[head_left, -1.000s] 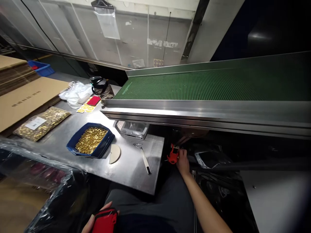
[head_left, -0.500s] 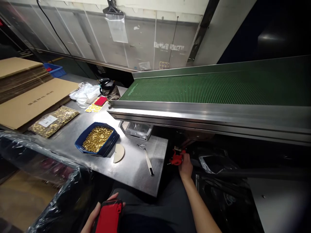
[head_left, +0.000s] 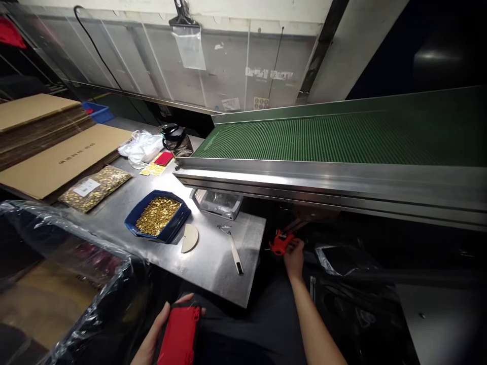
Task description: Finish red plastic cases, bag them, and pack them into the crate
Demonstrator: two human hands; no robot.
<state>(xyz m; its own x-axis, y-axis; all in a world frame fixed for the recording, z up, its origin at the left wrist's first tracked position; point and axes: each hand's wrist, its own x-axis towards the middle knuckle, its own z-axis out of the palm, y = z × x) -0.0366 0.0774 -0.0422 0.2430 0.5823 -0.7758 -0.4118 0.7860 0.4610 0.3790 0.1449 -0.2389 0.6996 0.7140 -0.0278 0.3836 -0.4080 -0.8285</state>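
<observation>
My left hand [head_left: 155, 332] rests low over my lap and is closed around a red pouch with a black edge [head_left: 178, 337]. My right hand [head_left: 294, 257] reaches forward under the conveyor frame, its fingers closed on a small red-orange tool [head_left: 280, 242] in the dark gap beside the steel table. The fingertips are partly hidden by the tool.
A steel table [head_left: 213, 263] carries a blue tray of gold parts [head_left: 157, 217], a bag of gold parts [head_left: 95, 187], a beige half-disc [head_left: 189, 238], a white-handled tool [head_left: 234, 251] and a clear box [head_left: 217, 203]. A green conveyor belt [head_left: 335, 137] runs right. Flat cardboard [head_left: 57, 157] lies left; plastic-wrapped goods [head_left: 64, 263] sit near left.
The view has shifted, so everything sits further right and lower. My left hand with the red pouch has come further into view. My right hand stays on the red-orange tool, which sits slightly higher.
</observation>
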